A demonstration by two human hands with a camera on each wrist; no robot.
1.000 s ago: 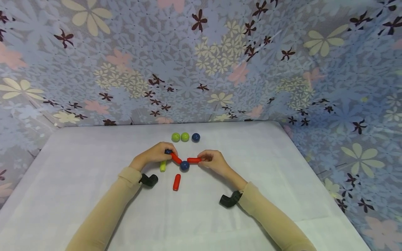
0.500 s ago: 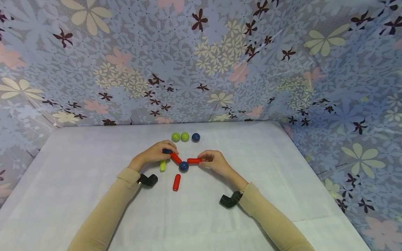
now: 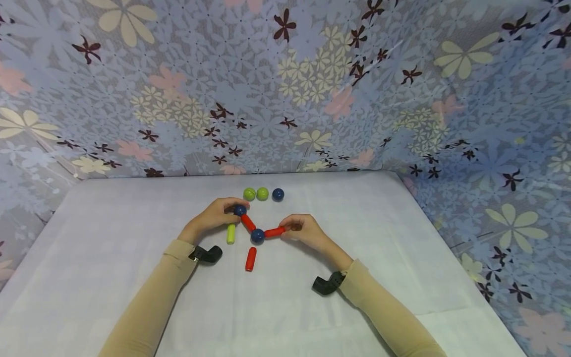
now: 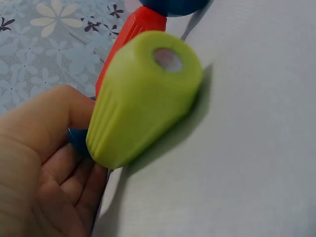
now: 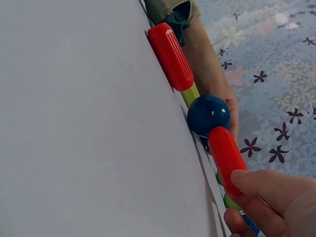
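Two hands at work near the middle of the table (image 3: 401, 258), toward its far edge. Left hand (image 3: 213, 216) curled, fingertips pinching a dark blue ball (image 3: 240, 210) at the upper end of a red rod (image 3: 248, 222). Right hand (image 3: 303, 230) pinching the outer end of a second red rod (image 3: 274, 231), thumb on top. Both rods joined at a central blue ball (image 3: 257, 236), forming a V open toward the far edge. Left rod's long axis running diagonally, far-left to near-right; right rod nearly parallel to the near edge, slightly tilted. Advisable: light grip, ends kept seated on the ball. Green rod (image 3: 230, 233) beside the left hand, loose red rod (image 3: 251, 259) nearer.
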